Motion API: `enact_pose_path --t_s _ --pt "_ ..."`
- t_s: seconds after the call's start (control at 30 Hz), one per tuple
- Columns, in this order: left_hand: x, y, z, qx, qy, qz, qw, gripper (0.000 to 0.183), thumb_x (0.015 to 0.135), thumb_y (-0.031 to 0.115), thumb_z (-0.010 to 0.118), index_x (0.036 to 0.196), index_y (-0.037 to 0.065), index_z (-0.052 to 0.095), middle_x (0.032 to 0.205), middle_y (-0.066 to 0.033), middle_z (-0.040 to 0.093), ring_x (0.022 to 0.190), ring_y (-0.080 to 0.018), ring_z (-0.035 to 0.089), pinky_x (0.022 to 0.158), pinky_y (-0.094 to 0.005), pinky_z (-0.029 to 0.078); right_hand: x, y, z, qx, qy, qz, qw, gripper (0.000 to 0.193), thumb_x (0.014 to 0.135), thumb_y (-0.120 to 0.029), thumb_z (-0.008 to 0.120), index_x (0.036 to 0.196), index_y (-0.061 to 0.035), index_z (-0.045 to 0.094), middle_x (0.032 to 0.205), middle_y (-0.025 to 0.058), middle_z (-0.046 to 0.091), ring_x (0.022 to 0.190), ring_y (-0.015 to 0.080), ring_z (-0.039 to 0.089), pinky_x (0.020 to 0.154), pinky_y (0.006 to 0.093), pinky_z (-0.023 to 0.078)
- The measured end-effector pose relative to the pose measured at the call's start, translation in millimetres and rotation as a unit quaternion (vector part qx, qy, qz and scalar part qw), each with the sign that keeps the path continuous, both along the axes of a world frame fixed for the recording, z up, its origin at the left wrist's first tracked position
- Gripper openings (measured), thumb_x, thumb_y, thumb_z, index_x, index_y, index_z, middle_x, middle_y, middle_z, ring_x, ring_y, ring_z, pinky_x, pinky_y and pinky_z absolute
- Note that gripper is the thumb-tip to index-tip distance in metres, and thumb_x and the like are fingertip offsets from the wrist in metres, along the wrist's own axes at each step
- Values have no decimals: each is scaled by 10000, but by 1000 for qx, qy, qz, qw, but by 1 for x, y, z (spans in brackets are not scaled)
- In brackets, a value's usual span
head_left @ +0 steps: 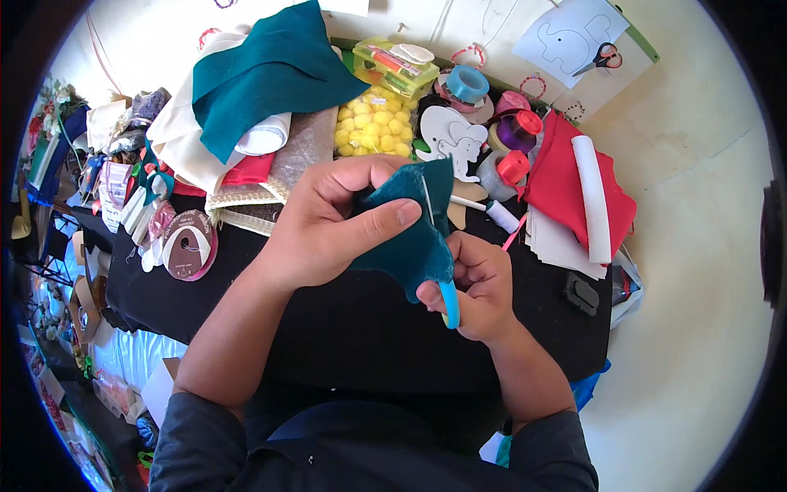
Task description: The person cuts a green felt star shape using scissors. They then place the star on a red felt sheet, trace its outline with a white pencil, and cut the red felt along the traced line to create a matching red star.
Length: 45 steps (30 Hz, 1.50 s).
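Observation:
My left hand (324, 225) is closed on a piece of dark teal felt (398, 250), its thumb pressed flat on top and the fingers curled underneath. The felt is held up over the black table, bent, with one part standing up at its far end. My right hand (485, 287) grips scissors (449, 305) by their light blue handles, thumb through a loop. A thin bright strip, likely a blade, shows at the felt just past my left thumb. Most of the blades are hidden by the cloth.
Behind my hands lie a larger teal felt sheet (270, 70), a bag of yellow pom-poms (373, 123), white elephant cutouts (447, 135) and tape rolls (467, 84). Red felt (561, 176) sits at the right, a ribbon spool (188, 246) at the left. A small black object (582, 293) rests near the table's right edge.

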<state>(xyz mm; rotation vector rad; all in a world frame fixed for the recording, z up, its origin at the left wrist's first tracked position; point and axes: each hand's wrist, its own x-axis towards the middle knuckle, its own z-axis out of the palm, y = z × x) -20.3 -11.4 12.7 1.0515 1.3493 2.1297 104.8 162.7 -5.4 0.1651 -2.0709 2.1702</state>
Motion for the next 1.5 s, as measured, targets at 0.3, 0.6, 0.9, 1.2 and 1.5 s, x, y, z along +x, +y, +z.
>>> enact_pose_path --t_s 0.3,0.6,0.9,1.2,1.5 --pt "0 -4 -2 -25 -18 -20 999 127 956 134 715 904 37 653 812 34 646 735 -15 561 641 -203 451 -1 0 -3 -23 1 18 1000 267 831 -103 837 869 -23 586 735 24 677 603 8 602 522 163 417" --pt "-2 -6 -5 -22 -23 -27 999 122 959 132 709 904 46 642 811 35 643 742 -13 558 645 -202 449 0 -2 -1 -10 -6 4 1000 281 828 -101 842 840 -26 571 706 17 673 597 7 609 521 159 428" --pt "-2 -4 -7 -25 -2 -39 999 127 956 127 704 894 56 619 805 45 616 742 -12 530 644 -206 433 -1 -1 -1 -17 7 19 1000 298 818 -111 850 839 -30 564 711 22 666 594 20 611 515 174 435" --pt "-4 -5 -8 -40 -12 -45 998 137 953 129 708 893 58 608 802 48 609 744 -15 526 647 -208 431 -1 1 -3 -1 12 16 1000 306 816 -114 854 838 -31 561 698 21 659 580 21 602 502 181 426" --pt "3 -3 3 -3 -66 -27 997 132 980 159 696 998 32 662 883 29 655 800 -17 578 703 -197 464 1 -1 3 -22 -8 3 1000 291 827 -109 850 826 -25 571 684 17 669 579 14 611 500 166 426"
